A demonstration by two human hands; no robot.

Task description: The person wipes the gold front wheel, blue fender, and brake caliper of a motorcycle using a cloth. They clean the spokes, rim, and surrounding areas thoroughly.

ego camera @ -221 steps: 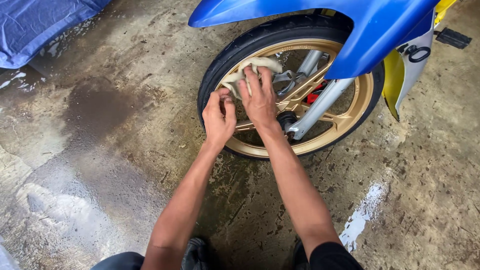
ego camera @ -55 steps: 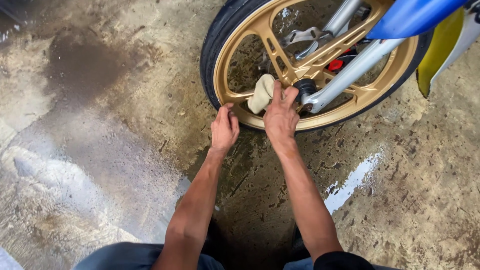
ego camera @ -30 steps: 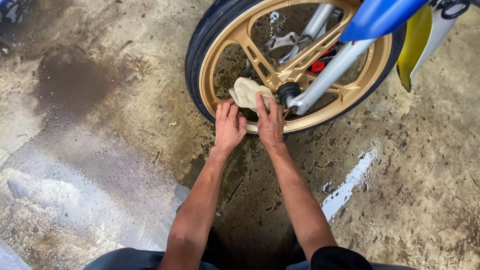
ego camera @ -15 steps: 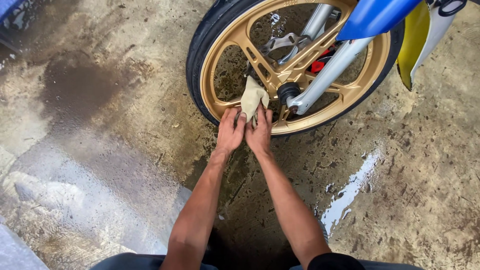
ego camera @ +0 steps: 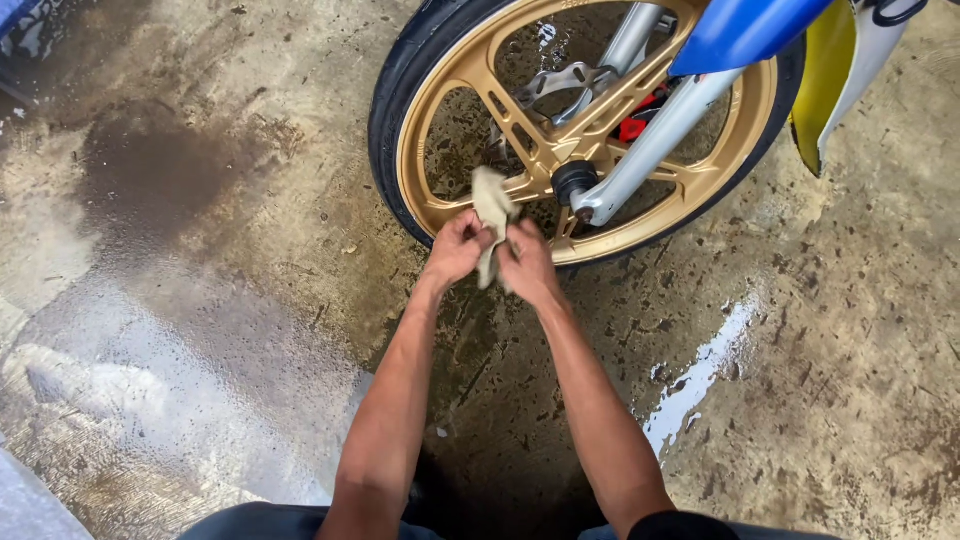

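Note:
A motorcycle's front wheel with a gold spoked rim (ego camera: 440,205) and a black tyre (ego camera: 385,110) stands on wet concrete. Both my hands meet just in front of the rim's lower part and pinch a crumpled beige cloth (ego camera: 491,200) between them. My left hand (ego camera: 456,248) grips the cloth from the left. My right hand (ego camera: 528,262) grips it from the right. The cloth's upper end hangs against a gold spoke near the black hub (ego camera: 572,181). A silver fork leg (ego camera: 660,135) runs up from the hub.
A blue fender (ego camera: 745,30) and a yellow-and-white body panel (ego camera: 830,80) sit over the wheel at the upper right. A red brake part (ego camera: 632,128) shows behind the spokes. The concrete floor (ego camera: 180,330) is wet, with a puddle streak (ego camera: 700,370) at the right.
My hands pulled back from the spokes near the hub and came together, with the cloth gathered between them. The view shifted slightly, so the wheel sits a bit higher.

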